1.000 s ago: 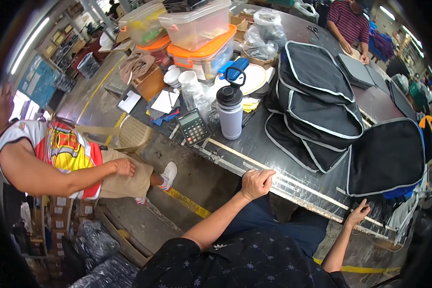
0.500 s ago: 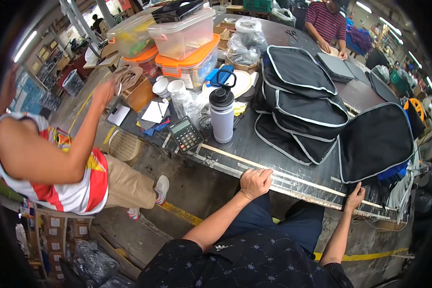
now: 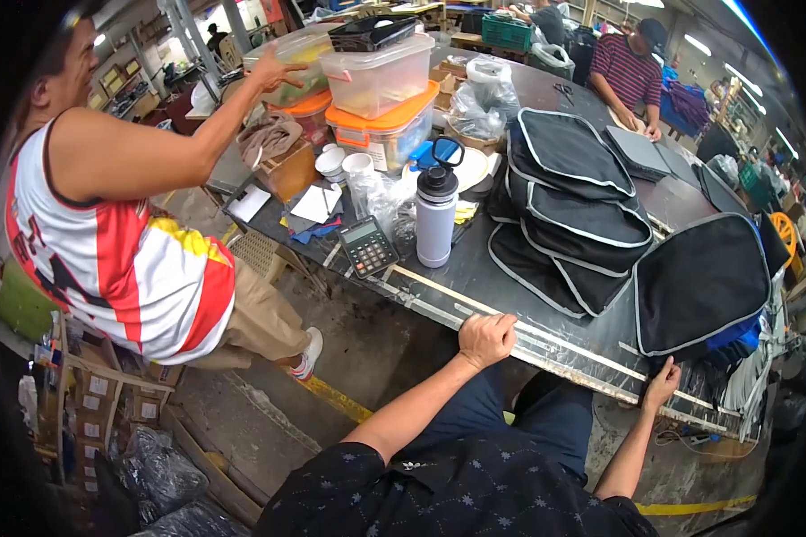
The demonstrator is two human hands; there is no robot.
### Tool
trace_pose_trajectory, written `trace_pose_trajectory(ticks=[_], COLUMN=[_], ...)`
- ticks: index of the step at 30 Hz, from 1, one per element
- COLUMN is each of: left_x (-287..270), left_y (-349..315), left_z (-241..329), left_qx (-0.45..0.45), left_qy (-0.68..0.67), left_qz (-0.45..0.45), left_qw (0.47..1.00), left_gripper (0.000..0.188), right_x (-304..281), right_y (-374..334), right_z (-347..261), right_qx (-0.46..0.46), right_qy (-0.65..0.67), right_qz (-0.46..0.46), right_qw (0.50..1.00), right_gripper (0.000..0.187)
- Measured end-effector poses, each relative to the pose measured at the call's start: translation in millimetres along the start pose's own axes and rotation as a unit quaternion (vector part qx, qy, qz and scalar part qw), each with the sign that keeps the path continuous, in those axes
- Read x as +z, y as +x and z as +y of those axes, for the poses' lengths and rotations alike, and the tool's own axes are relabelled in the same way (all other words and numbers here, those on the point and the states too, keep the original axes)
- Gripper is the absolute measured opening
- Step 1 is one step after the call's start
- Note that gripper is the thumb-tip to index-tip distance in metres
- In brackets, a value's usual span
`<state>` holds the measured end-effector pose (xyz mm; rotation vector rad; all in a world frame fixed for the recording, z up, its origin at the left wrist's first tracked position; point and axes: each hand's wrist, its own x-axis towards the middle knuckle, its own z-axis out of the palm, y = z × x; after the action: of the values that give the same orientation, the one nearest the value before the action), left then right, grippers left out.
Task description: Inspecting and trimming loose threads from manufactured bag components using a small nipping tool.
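My left hand [image 3: 488, 340] is closed over the front edge of the dark worktable [image 3: 546, 351], its fingers curled on the edge strip. Farther right, my right hand [image 3: 661, 385] also grips that edge, one digit pointing up close to the lower rim of a black fabric panel with grey piping [image 3: 703, 285]. To the left of this panel lies a stack of similar black padded fabric pieces [image 3: 582, 215]. A pale lavender bottle [image 3: 435, 219] with a black lid stands beyond my left hand, beside a desk calculator [image 3: 367, 246].
Lidded plastic bins [image 3: 381, 125], white cups [image 3: 331, 163] and plastic bags [image 3: 484, 107] crowd the table's far left. A co-worker in a sleeveless jersey [image 3: 125, 259] stands at left. Another person in a striped shirt [image 3: 625, 76] works across the table beside grey panels [image 3: 638, 152].
The co-worker at left has raised and stretched an arm toward the bins and come further into view. My view has shifted slightly; both my hands stay on the table edge.
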<state>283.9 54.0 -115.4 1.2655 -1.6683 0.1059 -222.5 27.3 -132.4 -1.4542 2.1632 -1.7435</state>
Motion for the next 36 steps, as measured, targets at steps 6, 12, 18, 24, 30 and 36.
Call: trace_pose_trajectory(ticks=[6, 12, 18, 24, 30, 36], left_x=[0, -3, -2, -3, -4, -4], left_y=[1, 0, -1, 4, 6, 6], left_z=[3, 2, 5, 10, 11, 7], left_qx=[-0.008, -0.013, -0.02, -0.024, -0.035, -0.025], left_qy=[0.014, 0.027, 0.035, 0.032, 0.028, 0.03], left_qz=[-0.009, -0.026, -0.027, -0.018, -0.028, -0.027], left_qw=[1.0, 0.999, 0.999, 0.999, 0.999, 0.999], left_gripper=[0.006, 0.006, 0.005, 0.005, 0.007, 0.006], right_x=[-7, -1, -4, 0, -5, -5], right_y=[-1, 1, 4, 8, 6, 4], right_z=[19, 24, 32, 34, 38, 33], right_qx=[-0.019, -0.001, -0.001, 0.055, 0.057, 0.049], right_qy=[0.019, 0.001, -0.002, 0.087, 0.034, 0.01], right_qz=[-0.013, -0.018, -0.038, 0.006, 0.002, -0.016], right_qw=[1.0, 1.0, 0.999, 0.995, 0.998, 0.999], right_gripper=[0.052, 0.053, 0.049, 0.051, 0.051, 0.049])
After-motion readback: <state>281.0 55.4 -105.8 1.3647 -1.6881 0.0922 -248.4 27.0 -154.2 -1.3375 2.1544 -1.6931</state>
